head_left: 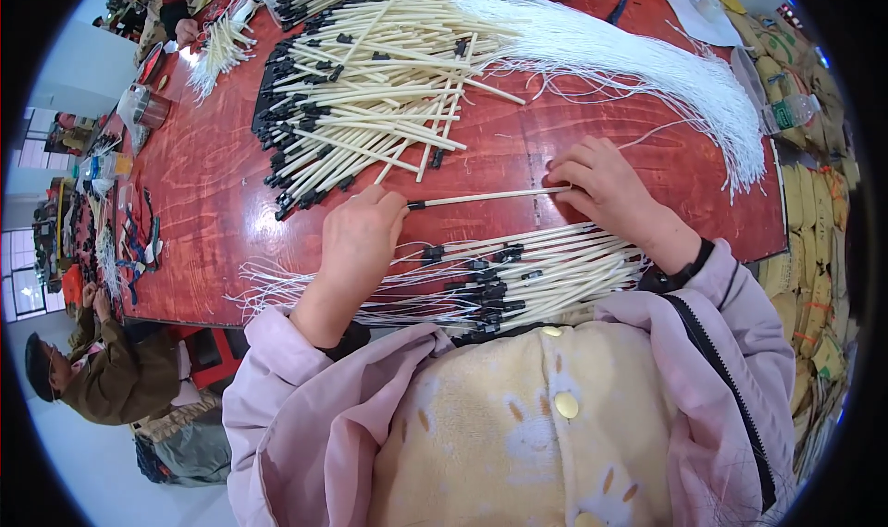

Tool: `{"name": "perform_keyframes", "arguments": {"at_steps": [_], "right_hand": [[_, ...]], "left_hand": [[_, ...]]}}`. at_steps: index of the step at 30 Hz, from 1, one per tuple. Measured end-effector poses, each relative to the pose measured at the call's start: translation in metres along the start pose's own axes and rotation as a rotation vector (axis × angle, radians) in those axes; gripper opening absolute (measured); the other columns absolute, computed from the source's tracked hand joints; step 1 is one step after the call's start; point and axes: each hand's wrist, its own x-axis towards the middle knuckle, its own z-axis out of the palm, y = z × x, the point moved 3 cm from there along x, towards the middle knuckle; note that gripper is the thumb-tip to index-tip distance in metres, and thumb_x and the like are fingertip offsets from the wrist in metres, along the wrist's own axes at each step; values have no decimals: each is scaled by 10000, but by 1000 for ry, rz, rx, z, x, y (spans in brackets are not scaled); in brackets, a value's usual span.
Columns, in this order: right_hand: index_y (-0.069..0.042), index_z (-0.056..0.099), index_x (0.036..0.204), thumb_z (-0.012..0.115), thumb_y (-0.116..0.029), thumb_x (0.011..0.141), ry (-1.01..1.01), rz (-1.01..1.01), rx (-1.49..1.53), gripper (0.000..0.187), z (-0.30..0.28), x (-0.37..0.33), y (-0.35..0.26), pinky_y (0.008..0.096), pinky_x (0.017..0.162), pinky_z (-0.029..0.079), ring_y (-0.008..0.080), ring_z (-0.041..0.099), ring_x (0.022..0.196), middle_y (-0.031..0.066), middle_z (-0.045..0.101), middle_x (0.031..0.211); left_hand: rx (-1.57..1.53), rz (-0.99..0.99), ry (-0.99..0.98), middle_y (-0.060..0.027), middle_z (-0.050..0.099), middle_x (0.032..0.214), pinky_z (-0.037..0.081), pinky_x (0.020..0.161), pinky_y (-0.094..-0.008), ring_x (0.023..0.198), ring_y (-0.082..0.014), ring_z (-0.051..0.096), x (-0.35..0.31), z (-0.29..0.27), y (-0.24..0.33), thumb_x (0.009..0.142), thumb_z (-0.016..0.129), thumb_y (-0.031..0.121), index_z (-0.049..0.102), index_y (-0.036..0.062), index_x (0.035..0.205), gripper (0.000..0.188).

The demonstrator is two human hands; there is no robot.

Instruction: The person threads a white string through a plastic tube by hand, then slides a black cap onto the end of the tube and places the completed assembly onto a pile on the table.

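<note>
A thin cream-coloured tube (490, 197) with a black end piece lies level between my hands, above the red table. My left hand (359, 238) is closed on its black-tipped end. At the other end, my right hand (603, 186) pinches the tube between thumb and fingers. A white string trails from near my right hand toward the bundle of white strings (638, 50) at the far right. Close to my body lies a stack of tubes (564, 277) with black ends, white strings running out to the left. A larger pile of tubes (370, 92) lies beyond my hands.
The red table (203, 212) carries a metal tin (150, 109) at the left. A plastic bottle (794, 111) lies by the right edge, beside stacked sacks (805, 249). One person (111, 370) sits at the left; another person's hand (187, 33) is at the far left near a tube bundle.
</note>
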Motion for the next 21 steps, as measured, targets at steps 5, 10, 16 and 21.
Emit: {"name": "perform_keyframes", "arguments": {"at_steps": [5,10,16,21], "right_hand": [[-83,632,869,749,-42,753,81,-23,-37,170,3,2,5,406,834,426,258,575,909,50,622,929],[-86,610,818,738,-36,736,-6,58,49,160,-29,-27,5,395,815,417,253,571,867,47,601,869],[-89,610,826,762,-93,763,-205,194,210,164,-68,-71,-2,392,823,410,254,574,904,38,617,903],[-49,668,1045,741,-125,847,-211,180,198,224,-71,-58,-2,422,929,437,292,585,1053,90,655,1091]], "left_hand": [[-118,-35,139,-151,686,869,528,686,-404,763,-334,678,-4,-4,-20,886,728,73,721,12,954,92],[-140,-272,486,-77,687,856,498,711,-303,776,-165,639,-60,-56,-114,916,701,36,720,-1,959,60],[-303,-706,361,-66,683,981,486,787,-294,907,-154,618,-162,-109,-156,911,708,34,698,-32,988,103],[223,-595,308,-114,680,1047,485,830,-312,959,-189,629,-150,-97,-121,888,739,58,708,-21,1024,160]]}}
